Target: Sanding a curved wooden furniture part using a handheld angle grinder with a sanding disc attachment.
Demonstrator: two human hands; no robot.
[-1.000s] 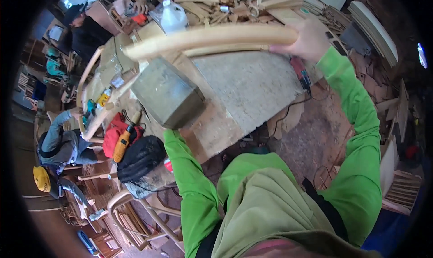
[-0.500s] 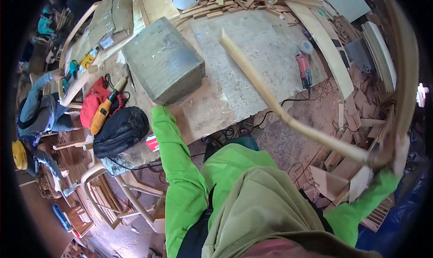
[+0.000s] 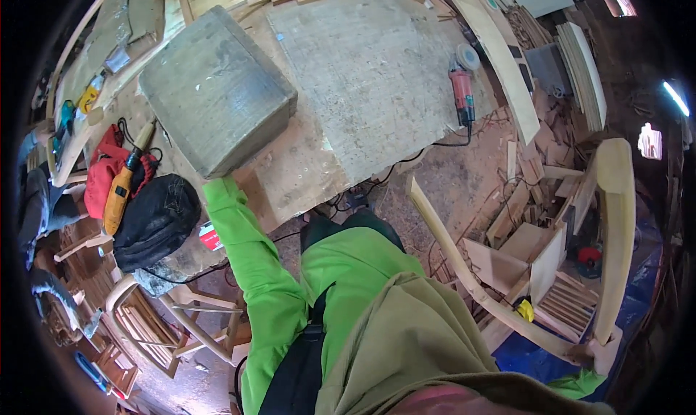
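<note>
In my right hand point(image 3: 606, 351), at the lower right, is an angled wooden furniture frame part point(image 3: 616, 212). Its two long curved bars meet near my fingers; one reaches toward the table, the other rises along the right side. My left arm stretches forward to a large grey box-shaped block point(image 3: 217, 89) on the worktable point(image 3: 355, 74). The block hides my left hand, so its fingers do not show. Left of that arm lie a black bag point(image 3: 158, 223), a yellow power tool point(image 3: 119, 190) and a red cloth bag point(image 3: 105, 170).
A red angle grinder point(image 3: 462, 92) lies at the table's right, its cord trailing off the edge. Wood offcuts point(image 3: 515, 212) and boards fill the floor at right. A wooden chair frame point(image 3: 174, 321) stands at lower left. Another person's arm point(image 3: 54, 288) shows at far left.
My right hand has moved down and toward me with the wooden frame part, whose near bar has swung off the table. The view has shifted; my left arm stays at the block.
</note>
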